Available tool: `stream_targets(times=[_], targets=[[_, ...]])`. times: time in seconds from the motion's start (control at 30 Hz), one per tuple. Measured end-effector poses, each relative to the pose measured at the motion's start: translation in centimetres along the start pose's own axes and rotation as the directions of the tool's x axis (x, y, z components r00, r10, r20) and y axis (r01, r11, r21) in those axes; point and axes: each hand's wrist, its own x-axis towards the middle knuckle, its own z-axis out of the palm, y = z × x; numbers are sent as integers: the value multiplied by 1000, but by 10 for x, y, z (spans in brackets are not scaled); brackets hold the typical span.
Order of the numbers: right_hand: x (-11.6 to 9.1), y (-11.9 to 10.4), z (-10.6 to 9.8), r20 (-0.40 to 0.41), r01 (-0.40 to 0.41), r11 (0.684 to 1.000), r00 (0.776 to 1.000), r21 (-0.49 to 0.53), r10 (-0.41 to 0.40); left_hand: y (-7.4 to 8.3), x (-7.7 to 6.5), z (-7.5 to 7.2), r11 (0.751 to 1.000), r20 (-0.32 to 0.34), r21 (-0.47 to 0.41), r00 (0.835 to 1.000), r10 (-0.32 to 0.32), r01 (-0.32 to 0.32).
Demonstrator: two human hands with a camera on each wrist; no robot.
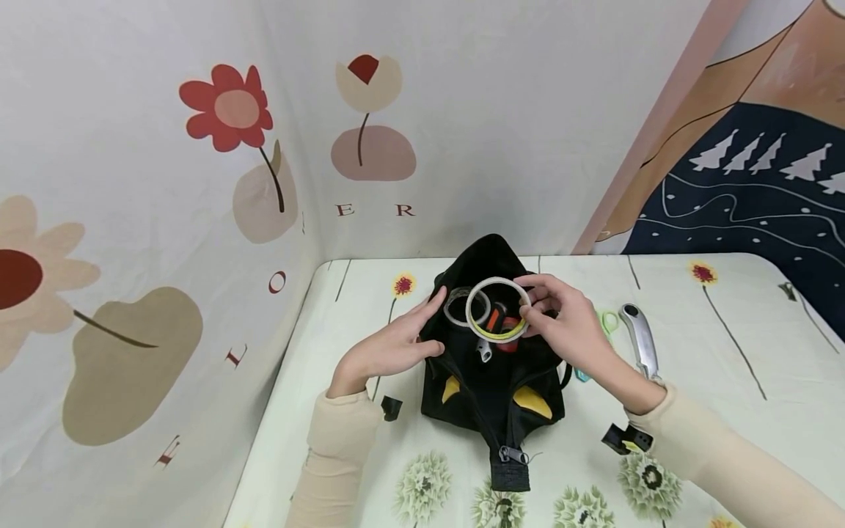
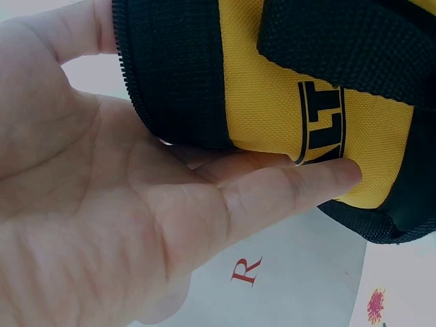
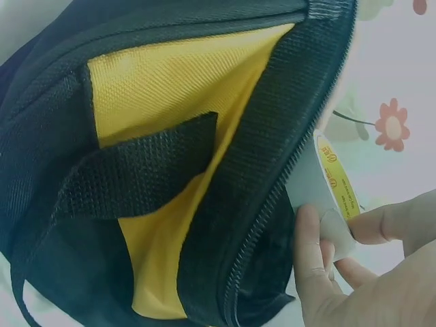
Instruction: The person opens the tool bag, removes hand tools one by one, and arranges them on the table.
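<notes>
A black and yellow zippered tool bag (image 1: 455, 378) stands with its mouth open. My left hand (image 1: 389, 346) rests against its left side, fingers extended along the yellow panel (image 2: 255, 88) and thumb near the zipper edge. My right hand (image 1: 566, 317) pinches a roll of clear tape (image 1: 496, 336) with a yellow inner label over the mouth; in the right wrist view, the tape roll (image 3: 338, 178) shows beside the zippered rim. Inside the bag lie another tape roll (image 1: 447, 311), an orange-and-black item (image 1: 491, 320), a red item (image 1: 507, 345) and a small silver piece (image 1: 485, 352).
Right of the bag, a grey-handled tool (image 1: 640, 341) and green scissors handles (image 1: 609, 321) lie on the flower-patterned table cover (image 1: 700, 440), partly behind my right hand. The bag's zipper pull (image 1: 511, 455) points toward me. A printed cloth (image 1: 462, 213) hangs behind.
</notes>
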Motion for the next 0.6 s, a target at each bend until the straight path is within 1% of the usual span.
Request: stream_targets(times=[0.2,0.33,0.47,0.6], targets=[[-5,-3,-14,-26,-18,999,999,33,19,0,0,1,1000,-3,-3,1000,-4,4],[-9,-3,-25,-50,-10,998,999,60,13,1,-1,1,1000,-1,-9,1000,-7,7],[-10,3,-36,-63,-4,998,998,60,8,2,-1,0,1000,-1,-12,1000,-4,4],[-12,10,-45,-67,-40,997,997,60,44,2,0,0,1000,3,-8,1000,-2,2]])
